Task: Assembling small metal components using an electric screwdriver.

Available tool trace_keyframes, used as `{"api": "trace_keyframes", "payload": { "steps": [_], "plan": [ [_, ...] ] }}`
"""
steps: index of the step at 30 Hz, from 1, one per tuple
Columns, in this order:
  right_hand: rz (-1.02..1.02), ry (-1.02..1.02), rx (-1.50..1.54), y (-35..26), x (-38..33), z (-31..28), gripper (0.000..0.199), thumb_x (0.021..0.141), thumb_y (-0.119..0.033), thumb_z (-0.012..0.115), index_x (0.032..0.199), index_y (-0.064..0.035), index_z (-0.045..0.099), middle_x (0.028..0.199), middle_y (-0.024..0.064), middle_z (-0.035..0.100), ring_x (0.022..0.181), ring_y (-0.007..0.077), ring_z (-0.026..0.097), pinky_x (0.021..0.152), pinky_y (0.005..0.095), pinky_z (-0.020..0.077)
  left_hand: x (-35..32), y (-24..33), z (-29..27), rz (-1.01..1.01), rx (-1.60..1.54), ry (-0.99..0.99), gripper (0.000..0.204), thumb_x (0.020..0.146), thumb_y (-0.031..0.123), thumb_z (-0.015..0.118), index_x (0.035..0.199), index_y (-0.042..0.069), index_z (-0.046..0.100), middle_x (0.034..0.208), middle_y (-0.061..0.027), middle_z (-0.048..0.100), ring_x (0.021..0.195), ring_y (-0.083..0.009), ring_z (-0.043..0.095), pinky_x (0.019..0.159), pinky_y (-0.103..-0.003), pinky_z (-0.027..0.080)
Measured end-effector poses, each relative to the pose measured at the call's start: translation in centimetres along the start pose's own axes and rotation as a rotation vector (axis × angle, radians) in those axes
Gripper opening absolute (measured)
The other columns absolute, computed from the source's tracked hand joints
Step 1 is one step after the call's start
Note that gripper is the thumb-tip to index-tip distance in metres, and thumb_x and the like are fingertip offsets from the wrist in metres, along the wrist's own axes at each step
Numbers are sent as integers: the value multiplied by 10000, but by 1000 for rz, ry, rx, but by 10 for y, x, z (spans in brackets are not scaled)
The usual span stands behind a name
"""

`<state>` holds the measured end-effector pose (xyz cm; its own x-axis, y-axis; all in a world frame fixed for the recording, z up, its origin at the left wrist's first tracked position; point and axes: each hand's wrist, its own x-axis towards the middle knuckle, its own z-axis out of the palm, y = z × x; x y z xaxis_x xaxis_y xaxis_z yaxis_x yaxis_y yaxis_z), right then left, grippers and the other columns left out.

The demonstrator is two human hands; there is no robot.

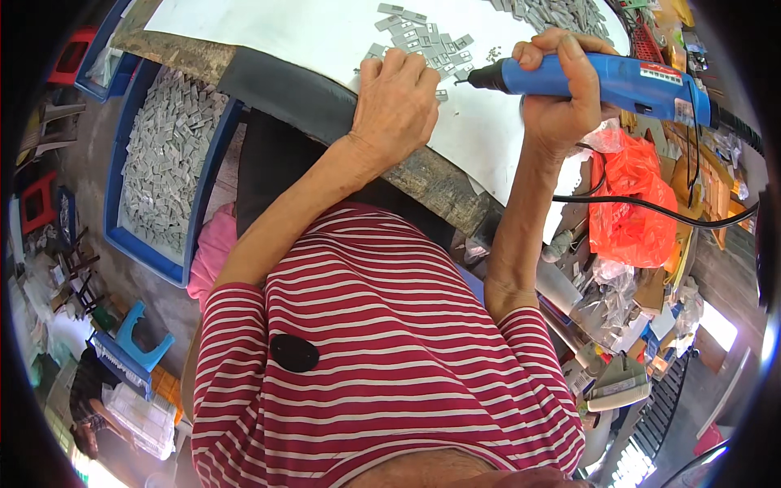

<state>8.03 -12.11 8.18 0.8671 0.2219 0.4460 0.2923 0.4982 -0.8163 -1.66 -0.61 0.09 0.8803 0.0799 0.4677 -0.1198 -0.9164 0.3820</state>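
Observation:
My right hand (561, 102) is wrapped round a blue electric screwdriver (622, 79) with a black nose. The tool lies nearly level, its thin bit pointing left toward my other hand. Beside the bit, my left hand (397, 106) rests on the white sheet (268, 23) with its fingers bent and closed. Whatever those fingers hold is hidden beneath them. Just past them lie several small grey flat pieces (427, 41), some with a dark slot. Tiny dark screws or similar bits (494, 54) are scattered close to the screwdriver's nose.
A larger heap of grey pieces (561, 18) lies at the far right. On the left, a blue crate (146, 252) is full of similar pieces. A black cable (651, 207) crosses near a red plastic bag (634, 199) at right. The worn table edge (439, 187) runs before my body.

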Motion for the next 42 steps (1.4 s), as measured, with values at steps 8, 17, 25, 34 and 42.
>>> {"api": "trace_keyframes", "payload": {
  "steps": [8, 17, 25, 34, 42],
  "plan": [
    [50, 43, 71, 0, -2, 0, 121, 756, -60, 519, 864, -30, 474, 718, 173, 573, 529, 227, 502, 572, 407, 421, 0, -3, -2, -64, -163, 87, 236, 671, 182, 664, 866, 87, 570, 884, -43, 527, 895, -221, 441, 762, -359, 297],
    [105, 57, 175, -3, -2, 1, 119, 768, -127, 526, 868, -76, 487, 737, 155, 585, 568, 228, 510, 629, 418, 399, 6, -2, 3, -137, -218, 146, 231, 662, 224, 697, 811, 94, 577, 827, -19, 541, 876, -212, 443, 758, -363, 272],
    [74, 70, 200, 0, -1, 3, 177, 742, -88, 535, 866, -25, 424, 685, 159, 567, 501, 204, 513, 553, 406, 462, 4, -5, 5, -110, -239, 185, 187, 686, 193, 685, 805, 100, 577, 824, -13, 544, 880, -208, 445, 755, -365, 269],
    [81, 42, 187, 0, -3, 4, 143, 755, -70, 523, 852, -11, 435, 686, 158, 567, 508, 203, 519, 545, 395, 457, 4, -4, 4, -91, -234, 186, 168, 675, 160, 687, 794, 99, 586, 827, -9, 546, 877, -200, 448, 752, -365, 271],
    [16, -240, 86, -1, -4, 2, 153, 792, -95, 455, 932, -39, 483, 743, 170, 545, 543, 221, 496, 605, 423, 409, 4, -3, 2, -30, -164, 211, 143, 674, 127, 669, 785, 96, 584, 837, -8, 538, 891, -200, 456, 796, -362, 276]
  ]
}}
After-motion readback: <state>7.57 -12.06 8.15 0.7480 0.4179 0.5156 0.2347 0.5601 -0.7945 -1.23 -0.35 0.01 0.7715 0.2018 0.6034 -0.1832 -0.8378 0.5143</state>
